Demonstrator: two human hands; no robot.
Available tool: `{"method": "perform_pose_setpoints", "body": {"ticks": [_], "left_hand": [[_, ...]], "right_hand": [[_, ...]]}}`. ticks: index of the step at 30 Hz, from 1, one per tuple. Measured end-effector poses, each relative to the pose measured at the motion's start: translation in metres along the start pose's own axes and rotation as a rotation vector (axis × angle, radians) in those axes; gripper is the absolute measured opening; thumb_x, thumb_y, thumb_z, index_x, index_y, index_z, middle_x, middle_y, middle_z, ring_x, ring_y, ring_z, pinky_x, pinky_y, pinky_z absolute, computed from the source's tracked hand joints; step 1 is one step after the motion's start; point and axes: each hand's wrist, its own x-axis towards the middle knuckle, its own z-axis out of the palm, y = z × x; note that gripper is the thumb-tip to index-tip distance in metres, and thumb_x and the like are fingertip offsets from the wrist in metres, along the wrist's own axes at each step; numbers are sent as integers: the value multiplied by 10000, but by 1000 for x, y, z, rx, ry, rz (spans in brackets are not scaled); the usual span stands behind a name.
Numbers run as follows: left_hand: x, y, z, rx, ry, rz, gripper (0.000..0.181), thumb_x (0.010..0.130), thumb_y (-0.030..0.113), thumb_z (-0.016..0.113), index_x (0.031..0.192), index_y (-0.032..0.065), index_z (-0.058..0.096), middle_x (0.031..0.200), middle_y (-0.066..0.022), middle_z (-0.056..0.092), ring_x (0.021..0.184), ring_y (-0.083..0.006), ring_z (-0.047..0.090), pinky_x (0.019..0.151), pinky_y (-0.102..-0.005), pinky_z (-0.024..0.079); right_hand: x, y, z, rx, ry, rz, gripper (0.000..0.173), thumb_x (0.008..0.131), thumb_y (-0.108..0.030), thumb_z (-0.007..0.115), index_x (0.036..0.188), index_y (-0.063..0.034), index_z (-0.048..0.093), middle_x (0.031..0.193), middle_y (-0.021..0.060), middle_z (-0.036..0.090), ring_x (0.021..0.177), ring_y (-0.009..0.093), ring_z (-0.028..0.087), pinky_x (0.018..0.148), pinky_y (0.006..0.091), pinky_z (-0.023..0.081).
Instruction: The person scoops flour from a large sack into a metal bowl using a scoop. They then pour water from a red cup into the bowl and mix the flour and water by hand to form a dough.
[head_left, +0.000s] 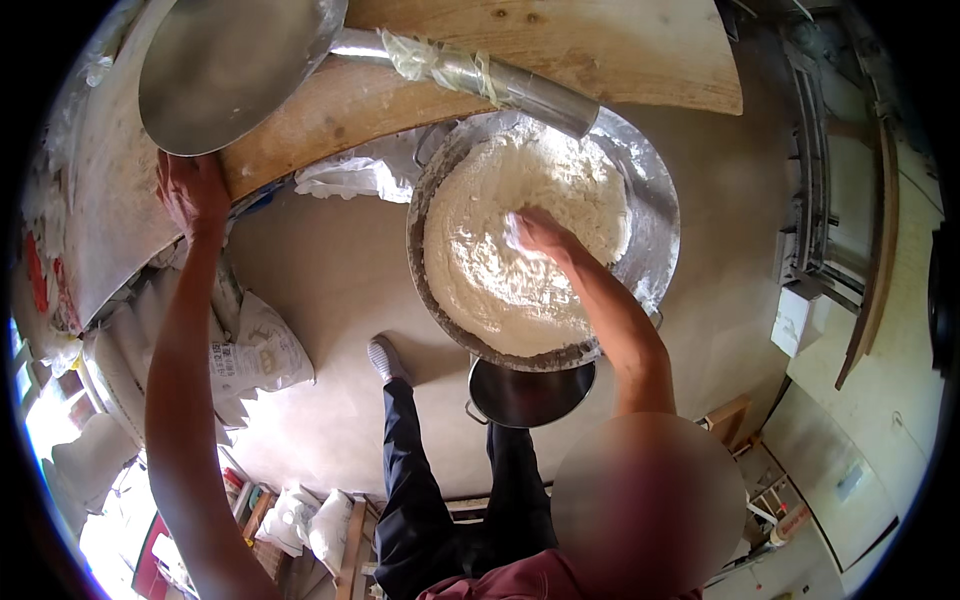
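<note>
A large round metal basin (645, 180) holds a pale, floury mixture (465, 217) that looks wet and shiny near its middle. My right hand (536, 231) is in the basin at the mixture, its fingers curled and coated white; whether it grips any of the mixture is hidden. My left hand (193, 191) rests at the edge of the wooden table (660, 60), beside the rim of a round metal pan (232, 75). The fingertips are partly hidden by the pan, so a grip on it cannot be confirmed. A metal tube wrapped in plastic (525, 90) extends from the pan over the basin's rim.
Below the basin stands a dark pot (532, 394), close to my legs. A printed white sack (262, 352) lies on the floor at left. White bags (330, 529) sit on a wooden rack at lower left. Clear plastic (352, 176) hangs beneath the table edge.
</note>
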Motion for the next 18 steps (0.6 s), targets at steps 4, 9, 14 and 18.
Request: {"method": "perform_pose_setpoints", "body": {"ticks": [4,9,14,18], "left_hand": [[-1,-2,1,20,-8,9,356,900,336,499,1145,88,570,1103,-118,586,1042,-372,540,875,-493,401],[-2,-6,-3,46,-53,37,378,879,318,519,1165,80,586,1180,-144,574,1075,-389,535,875,-490,416],[0,7,-3,8,-8,16,364,907,335,499,1158,81,569,1125,-129,583,1056,-378,536,876,-488,410],[2,2,2,0,10,42,382,922,362,489,1174,84,560,1120,-119,588,1055,-373,534,885,-490,403]], "right_hand": [[-64,-13,-23,-212,-179,56,158,857,-139,550,972,-113,655,1015,198,646,912,334,621,751,452,489],[-67,-83,-57,-552,146,-274,331,860,-176,599,1189,-144,621,1405,170,429,1302,373,370,993,564,373],[-12,-158,-19,-887,-158,-363,294,873,-110,515,1128,-90,659,1234,150,569,1238,331,451,1045,565,330],[9,-137,42,-787,-195,-244,190,827,-149,564,861,-78,736,933,86,663,992,279,592,969,560,378]]}}
